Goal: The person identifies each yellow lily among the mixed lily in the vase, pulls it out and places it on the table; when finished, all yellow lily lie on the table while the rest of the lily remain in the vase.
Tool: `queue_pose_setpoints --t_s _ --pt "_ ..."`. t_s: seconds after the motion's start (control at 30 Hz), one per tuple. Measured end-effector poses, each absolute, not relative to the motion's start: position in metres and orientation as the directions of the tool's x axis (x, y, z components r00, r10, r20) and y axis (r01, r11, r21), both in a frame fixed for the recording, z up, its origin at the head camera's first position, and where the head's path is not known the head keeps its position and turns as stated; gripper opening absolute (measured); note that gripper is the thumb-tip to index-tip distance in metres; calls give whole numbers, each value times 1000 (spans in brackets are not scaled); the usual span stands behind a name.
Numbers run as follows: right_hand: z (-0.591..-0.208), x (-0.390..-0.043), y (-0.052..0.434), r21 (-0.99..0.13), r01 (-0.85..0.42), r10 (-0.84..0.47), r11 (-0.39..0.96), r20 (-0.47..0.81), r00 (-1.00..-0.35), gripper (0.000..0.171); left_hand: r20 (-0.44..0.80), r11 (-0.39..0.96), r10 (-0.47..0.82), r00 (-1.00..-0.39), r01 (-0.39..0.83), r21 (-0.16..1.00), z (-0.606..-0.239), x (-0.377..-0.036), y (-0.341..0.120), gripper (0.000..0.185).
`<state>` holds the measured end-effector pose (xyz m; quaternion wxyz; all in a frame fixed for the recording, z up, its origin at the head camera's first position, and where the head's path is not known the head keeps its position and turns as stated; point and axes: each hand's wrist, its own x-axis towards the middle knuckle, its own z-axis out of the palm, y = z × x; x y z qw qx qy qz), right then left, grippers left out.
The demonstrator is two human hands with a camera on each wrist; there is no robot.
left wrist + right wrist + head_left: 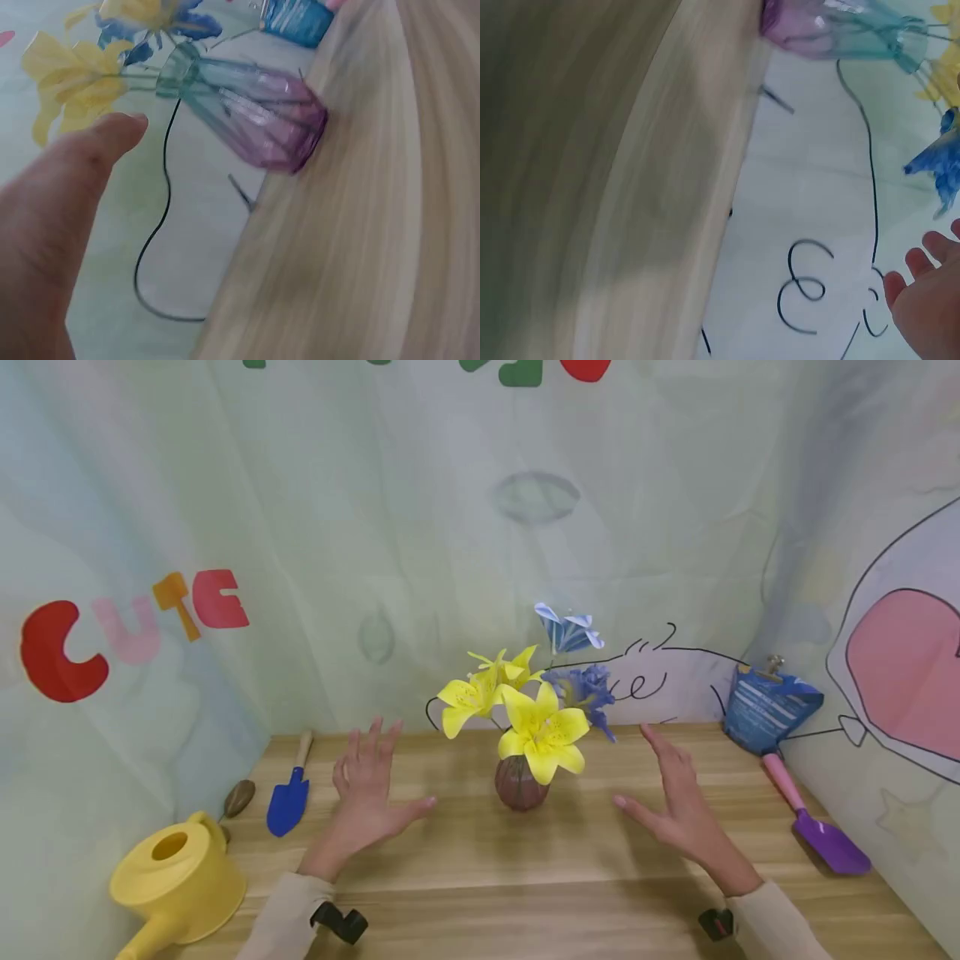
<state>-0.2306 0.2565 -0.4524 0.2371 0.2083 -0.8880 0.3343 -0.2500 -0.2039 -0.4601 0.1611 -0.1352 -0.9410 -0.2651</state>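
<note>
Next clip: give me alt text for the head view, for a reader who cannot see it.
Two open hands, left hand and right hand, hover either side of a small vase of yellow and blue flowers on a wooden table. A yellow watering can and blue trowel lie left, a purple trowel right.

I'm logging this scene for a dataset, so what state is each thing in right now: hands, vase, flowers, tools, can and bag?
left hand: open, fingers spread, apart from the vase
right hand: open, fingers spread, apart from the vase
vase: upright on the table, holding flowers
flowers: standing in the vase, open blooms
watering can: upright, untouched
blue trowel: lying flat
purple trowel: lying flat
blue bag: clipped at the top, leaning on the backdrop
</note>
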Motion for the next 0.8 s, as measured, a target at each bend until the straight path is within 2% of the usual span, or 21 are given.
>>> queue_pose_setpoints --t_s 0.13,0.27,0.5,0.8 --pt "-448 -223 247 -572 -497 -203 653 500 -842 96 331 766 203 -922 360 533 -464 -250 -181 125" --pt "-447 -219 240 -597 -502 -212 626 490 -846 87 325 710 260 -909 408 574 -470 -249 -161 121" --pt "-446 -217 228 -612 -534 -237 583 500 -833 82 249 654 308 -918 394 646 -472 -247 -141 117" --pt "-444 -222 216 -647 -533 -236 546 491 -838 76 231 584 343 -910 399 707 -479 -253 -124 117"
